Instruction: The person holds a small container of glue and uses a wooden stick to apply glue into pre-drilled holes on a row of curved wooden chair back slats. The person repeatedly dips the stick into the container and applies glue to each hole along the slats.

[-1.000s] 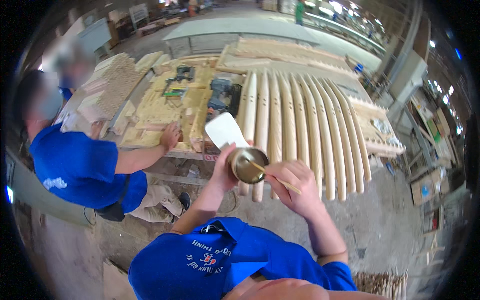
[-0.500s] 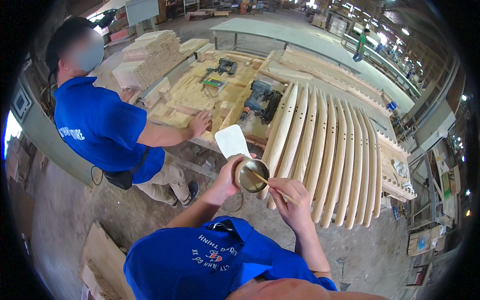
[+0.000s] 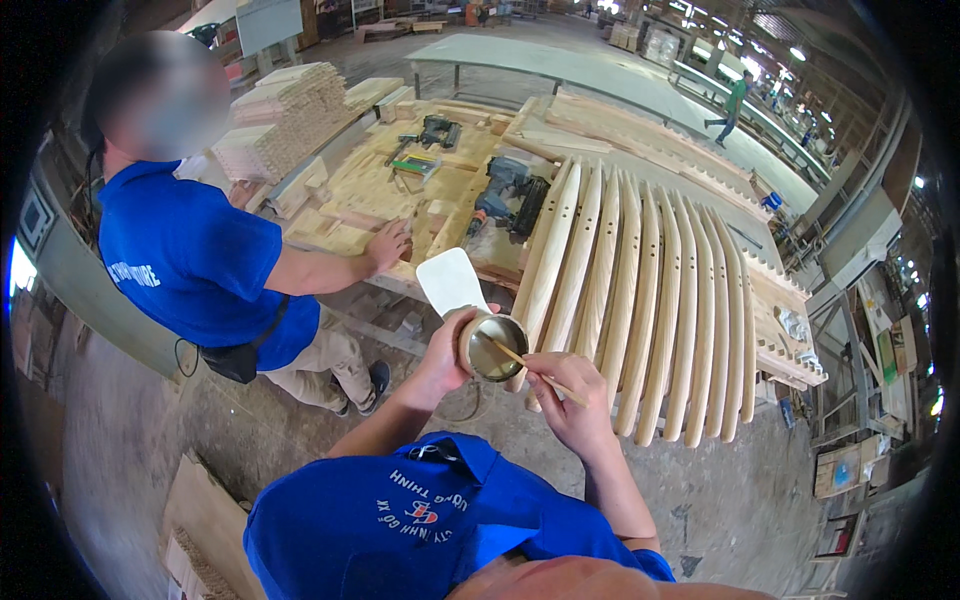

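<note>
My left hand [image 3: 448, 352] is wrapped round a small round cup [image 3: 508, 374] whose open mouth faces up toward me. A white rounded flat piece [image 3: 452, 283] sticks out beyond that hand; how it is held is hidden. Pinched in my right hand [image 3: 572, 396] is a thin wooden stick [image 3: 512, 354], its far end inside the cup. The cup's inside looks greyish and shiny; what it contains I cannot make out. Just past my hands, a row of several curved, pale wooden legs [image 3: 640, 300] with small drilled holes lies side by side on the bench.
At left a co-worker [image 3: 190, 240] in a blue shirt rests a hand on the workbench [image 3: 350, 205]. A nail gun [image 3: 518, 195] and a second power tool [image 3: 438, 131] lie there, near stacked wood strips [image 3: 285, 115]. A long pale table [image 3: 600, 85] stands behind.
The view has shifted slightly, moving the bench and legs a little left in the picture. My hands keep their hold on cup and stick. A distant person in green has walked along.
</note>
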`<action>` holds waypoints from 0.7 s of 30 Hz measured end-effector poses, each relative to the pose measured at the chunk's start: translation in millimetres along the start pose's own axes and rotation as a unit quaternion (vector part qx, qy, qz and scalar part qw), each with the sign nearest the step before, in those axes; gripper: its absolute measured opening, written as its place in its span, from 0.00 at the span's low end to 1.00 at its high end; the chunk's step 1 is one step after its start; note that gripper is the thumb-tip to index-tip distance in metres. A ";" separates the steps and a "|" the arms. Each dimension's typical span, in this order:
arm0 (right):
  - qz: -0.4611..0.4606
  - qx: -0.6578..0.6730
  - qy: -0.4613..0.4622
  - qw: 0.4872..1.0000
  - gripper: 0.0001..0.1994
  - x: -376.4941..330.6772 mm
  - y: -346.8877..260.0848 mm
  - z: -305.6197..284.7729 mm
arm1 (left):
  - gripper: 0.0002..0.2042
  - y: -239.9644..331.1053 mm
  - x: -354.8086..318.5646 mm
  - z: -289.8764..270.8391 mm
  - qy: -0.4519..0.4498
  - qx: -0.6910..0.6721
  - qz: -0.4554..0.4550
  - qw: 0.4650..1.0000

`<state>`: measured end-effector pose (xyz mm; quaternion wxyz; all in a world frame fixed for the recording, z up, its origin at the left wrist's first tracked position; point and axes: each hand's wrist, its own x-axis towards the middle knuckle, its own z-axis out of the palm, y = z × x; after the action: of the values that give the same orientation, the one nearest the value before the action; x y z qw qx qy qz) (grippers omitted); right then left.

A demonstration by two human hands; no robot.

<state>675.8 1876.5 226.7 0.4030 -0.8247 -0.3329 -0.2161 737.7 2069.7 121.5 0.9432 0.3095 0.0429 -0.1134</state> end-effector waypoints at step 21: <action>-0.072 -0.022 -0.062 0.995 0.06 25.5 -23.2 -11.9 | 0.17 17.2 -30.0 7.0 0.003 -0.028 0.065 0.998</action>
<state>675.4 1887.0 261.6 0.3469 -0.8191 -0.4108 -0.2002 712.7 2084.7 141.5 0.9568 0.2850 0.0291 -0.0500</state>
